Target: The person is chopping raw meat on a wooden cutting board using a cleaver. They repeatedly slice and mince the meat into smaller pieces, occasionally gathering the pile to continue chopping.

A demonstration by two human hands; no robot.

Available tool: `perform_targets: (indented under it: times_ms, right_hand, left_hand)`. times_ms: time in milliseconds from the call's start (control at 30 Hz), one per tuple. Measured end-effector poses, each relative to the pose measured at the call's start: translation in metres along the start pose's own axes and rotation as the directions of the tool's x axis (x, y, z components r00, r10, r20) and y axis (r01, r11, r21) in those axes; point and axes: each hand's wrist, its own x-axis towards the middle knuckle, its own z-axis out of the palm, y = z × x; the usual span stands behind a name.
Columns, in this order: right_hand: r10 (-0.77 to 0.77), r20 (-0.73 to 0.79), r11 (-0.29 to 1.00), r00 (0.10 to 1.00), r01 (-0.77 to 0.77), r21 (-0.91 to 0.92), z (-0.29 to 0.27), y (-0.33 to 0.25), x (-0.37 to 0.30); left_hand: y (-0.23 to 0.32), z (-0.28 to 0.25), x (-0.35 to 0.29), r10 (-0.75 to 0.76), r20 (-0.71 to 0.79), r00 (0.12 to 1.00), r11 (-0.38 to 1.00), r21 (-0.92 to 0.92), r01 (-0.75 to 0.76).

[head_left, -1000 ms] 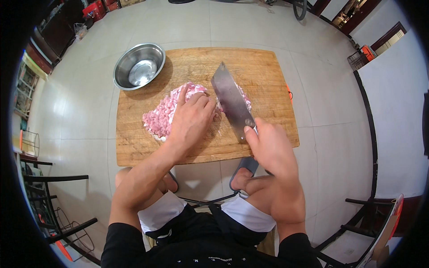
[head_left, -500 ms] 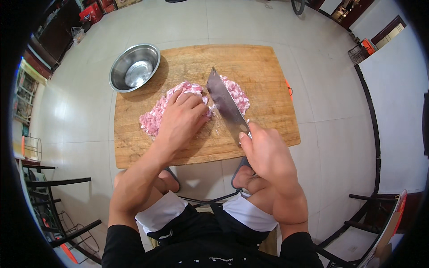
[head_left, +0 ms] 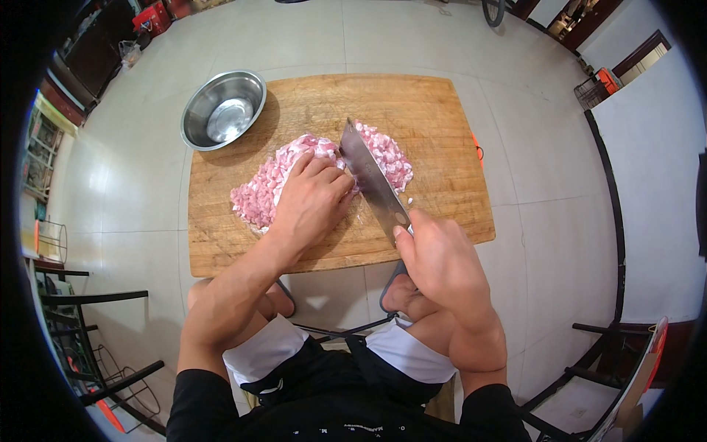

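Observation:
A broad cleaver (head_left: 375,180) is gripped by its handle in my right hand (head_left: 444,256), its blade angled up and to the left across the board. My left hand (head_left: 313,197) presses on a pile of pink and white chopped meat (head_left: 263,193), fingers bent over its right side, close to the blade. On the blade's other side lies a smaller heap of cut meat (head_left: 389,156). Both heaps rest on a thick wooden chopping board (head_left: 442,177). Meat directly beneath my left fingers is hidden.
A steel bowl (head_left: 224,110) stands at the board's far left corner. My knees and sandalled feet are below the near edge. A black metal frame (head_left: 96,298) is at the left, another (head_left: 589,368) at the lower right. Pale tiles (head_left: 545,147) cover the floor.
My left hand has shifted slightly to the right over the meat. The cleaver has come down a little, its tip lower and nearer me.

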Motion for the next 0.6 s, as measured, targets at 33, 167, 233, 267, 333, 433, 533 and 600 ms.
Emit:
perform_targets:
  times_ms: [33,167,233,267,333,433,533,600]
  right_hand:
    - [-0.014,-0.017,1.000,1.000,0.013,-0.010,0.001,0.001,0.000]
    - [0.020,0.039,1.000,0.999,-0.020,-0.003,0.001,-0.003,0.002]
    - [0.013,0.048,1.000,0.999,-0.012,-0.024,0.001,-0.004,0.001]
    - [0.013,0.051,1.000,0.999,-0.011,-0.024,0.001,-0.004,0.000]
    - [0.010,0.057,1.000,0.998,-0.009,-0.024,0.000,-0.004,-0.002]
    - [-0.088,0.019,0.995,0.996,0.088,-0.037,0.009,0.002,0.000]
    - [-0.024,0.085,1.000,0.996,0.025,-0.002,0.014,0.003,0.011]
    - [-0.019,0.090,1.000,0.996,0.020,-0.003,0.016,0.001,0.016]
  left_hand:
    - [0.002,-0.001,0.001,-0.009,-0.006,1.000,1.000,-0.011,0.008]
    - [-0.002,0.001,-0.003,0.028,0.002,1.000,1.000,-0.013,-0.028]
    - [-0.006,0.004,-0.004,0.041,0.013,0.999,0.999,0.003,-0.041]
    - [-0.005,0.004,-0.004,0.049,0.017,0.999,0.999,0.003,-0.049]
    - [-0.004,0.004,-0.003,0.063,0.027,0.998,0.998,0.001,-0.063]
    - [-0.003,0.003,0.001,0.062,0.041,0.997,0.997,-0.050,-0.060]
    - [-0.003,0.003,0.004,0.046,0.050,0.998,0.998,-0.054,-0.044]
    - [-0.006,0.006,0.002,0.036,0.042,0.998,0.998,-0.059,-0.033]
